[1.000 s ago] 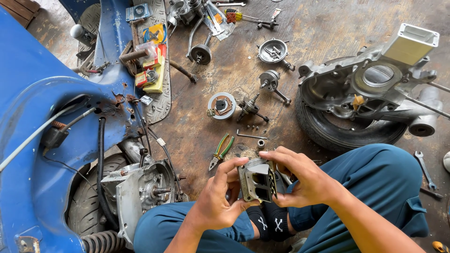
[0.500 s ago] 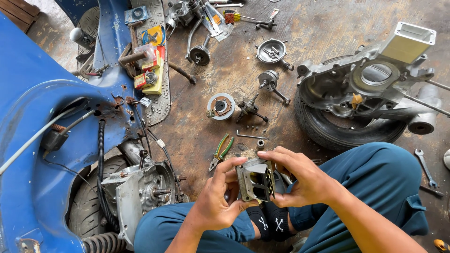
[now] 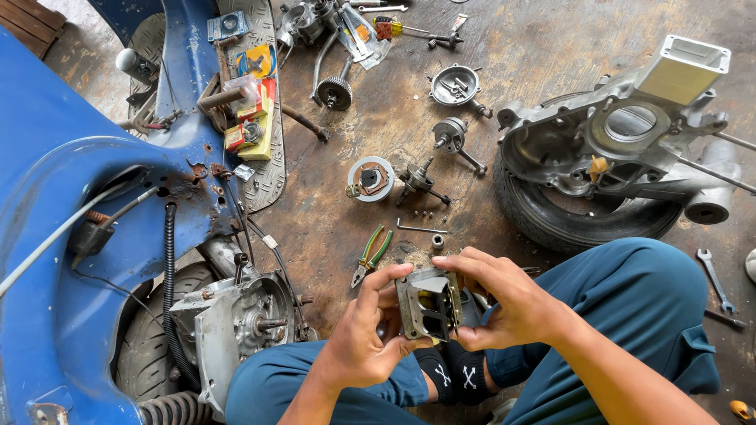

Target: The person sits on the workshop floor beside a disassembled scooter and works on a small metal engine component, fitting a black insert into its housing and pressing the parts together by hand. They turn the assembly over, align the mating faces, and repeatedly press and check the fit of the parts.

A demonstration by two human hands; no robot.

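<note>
Both hands hold a small grey metal block (image 3: pixel 429 303) above the lap, between the knees, over the stained floor (image 3: pixel 543 47). The block is roughly box-shaped, standing with its longer side near upright and tilted a little to the left; its open face, showing dark angled cavities and a flanged rim, is turned up toward the camera. The metal is dull and oily, with darker grime in the recesses.

The left hand (image 3: pixel 358 338) has its fingers closed on the block's left edge, thumb across the top corner. The right hand (image 3: pixel 504 303) has its fingers curled over the top and right side, thumb under the lower edge, also closed on it.

On the floor just beyond the hands lie green-handled pliers (image 3: pixel 372 256), a bent hex key (image 3: pixel 419 229) and a small socket (image 3: pixel 438 241). Farther off, an engine casing (image 3: pixel 606 142) rests on a tyre (image 3: pixel 551 216). A blue scooter body (image 3: pixel 71 197) stands at the left, a yellow and red box (image 3: pixel 256 126) lying open on its footboard; its contents cannot be made out
</note>
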